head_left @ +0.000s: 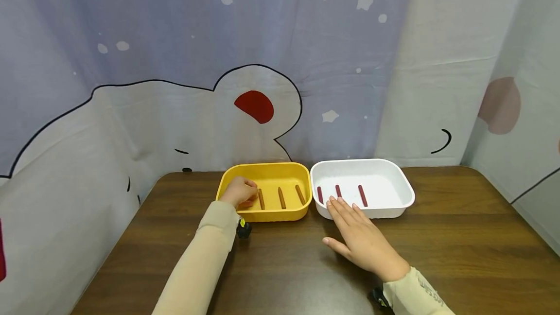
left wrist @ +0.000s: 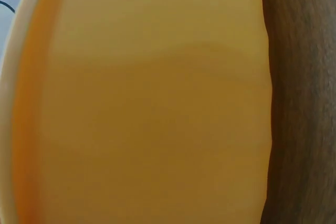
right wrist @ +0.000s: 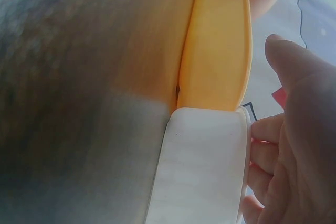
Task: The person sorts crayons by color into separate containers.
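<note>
My left hand (head_left: 239, 192) reaches into the left end of a yellow tray (head_left: 262, 216), its fingers bent down towards the bottom. Whether they pinch anything is hidden. Beside the fingertips lies a slim brown crayon-like stick (head_left: 261, 199). Two more brown sticks lie to its right, one in the middle (head_left: 282, 198) and one at the right (head_left: 300, 194). My right hand (head_left: 360, 242) stretches its fingers over the front rim of a white tray (head_left: 389, 211). Dark red crayon-like sticks (head_left: 362, 196) lie in that tray, three showing, one partly behind the fingertips.
Both trays stand side by side near the back edge of a brown wooden table (head_left: 280, 266). Behind them hangs a printed curtain (head_left: 341, 62). In the left wrist view, the yellow tray's outer wall (left wrist: 157, 108) fills most of the picture.
</note>
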